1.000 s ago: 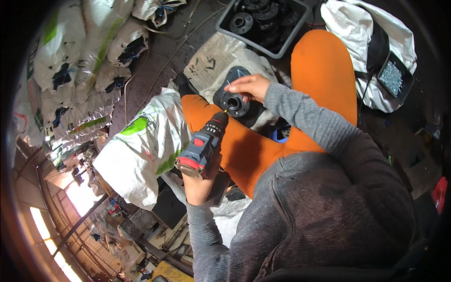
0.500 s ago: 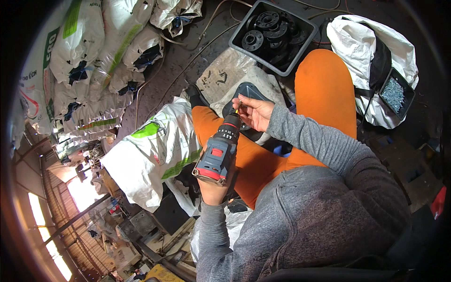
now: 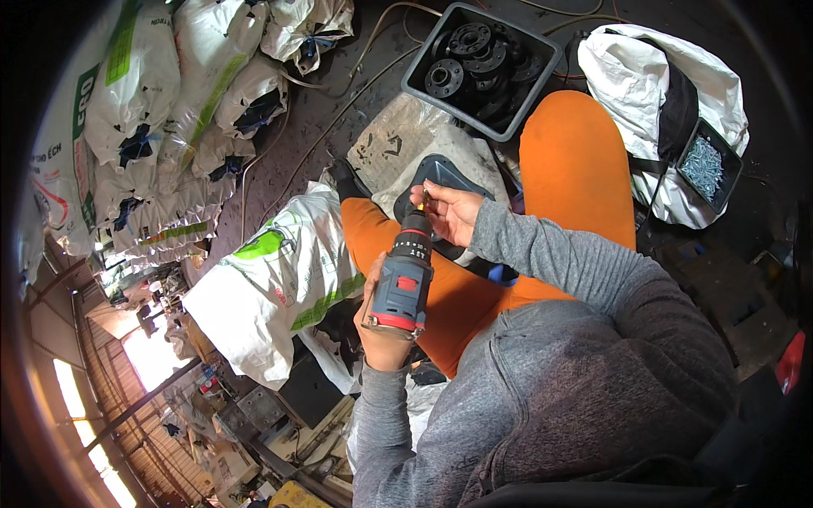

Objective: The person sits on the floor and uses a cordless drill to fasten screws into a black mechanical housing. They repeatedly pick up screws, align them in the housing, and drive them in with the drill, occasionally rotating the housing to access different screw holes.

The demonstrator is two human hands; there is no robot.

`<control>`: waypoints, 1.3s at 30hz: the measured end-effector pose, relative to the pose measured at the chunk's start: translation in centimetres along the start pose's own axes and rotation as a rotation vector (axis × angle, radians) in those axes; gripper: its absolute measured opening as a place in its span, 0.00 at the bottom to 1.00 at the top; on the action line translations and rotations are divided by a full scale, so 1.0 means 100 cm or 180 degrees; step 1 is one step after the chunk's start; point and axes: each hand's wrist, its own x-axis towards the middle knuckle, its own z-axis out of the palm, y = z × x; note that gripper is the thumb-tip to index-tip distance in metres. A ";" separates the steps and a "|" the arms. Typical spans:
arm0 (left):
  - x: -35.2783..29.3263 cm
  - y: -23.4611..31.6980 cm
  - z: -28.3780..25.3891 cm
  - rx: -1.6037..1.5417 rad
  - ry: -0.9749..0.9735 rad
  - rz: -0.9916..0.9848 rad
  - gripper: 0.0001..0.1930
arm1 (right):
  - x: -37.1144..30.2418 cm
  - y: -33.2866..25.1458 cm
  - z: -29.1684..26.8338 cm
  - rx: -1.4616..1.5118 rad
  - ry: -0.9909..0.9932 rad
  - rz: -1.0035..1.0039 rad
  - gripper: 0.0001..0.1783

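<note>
My left hand (image 3: 381, 343) is wrapped round a grey and red cordless drill (image 3: 400, 292), its chuck pointing away from me. My right hand (image 3: 453, 213) is at the front of the chuck, thumb and fingers pinched round the tip of the yellow-marked bit (image 3: 421, 203). Whatever small piece sits at that tip is too small to name. Beneath the right hand lies a dark, rounded plate-like part (image 3: 442, 172), partly covered by the hand and drill. It rests on a dusty pale sack (image 3: 385, 140) between my legs.
Beyond the sack stands a grey bin (image 3: 457, 112) of black round flanged parts (image 3: 474, 51). At right, a black tray (image 3: 732, 188) of silvery screws (image 3: 701, 168) leans by a white sack (image 3: 618, 59). Full white bags (image 3: 144, 76) crowd the left; hoses (image 3: 339, 106) cross the floor.
The drill has swung so that its rear end lies farther right and it points more straight ahead. The right hand stays at the bit. The whole view has shifted slightly.
</note>
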 end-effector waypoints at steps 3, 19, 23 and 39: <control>-0.001 0.004 0.000 -0.0089 -0.0058 -0.0177 0.41 | 0.003 0.004 -0.006 -0.0086 0.0018 -0.0029 0.15; 0.040 -0.019 -0.027 -0.0520 -0.0649 -0.0461 0.15 | 0.065 0.007 -0.070 -0.2615 0.1486 -0.2166 0.12; 0.046 -0.025 -0.025 -0.0351 -0.0621 -0.0176 0.15 | 0.067 0.006 -0.064 -0.2843 0.1365 -0.2213 0.13; 0.039 -0.006 -0.034 -0.0826 -0.0617 -0.0953 0.12 | 0.028 0.000 -0.031 -0.0434 0.0285 -0.0314 0.18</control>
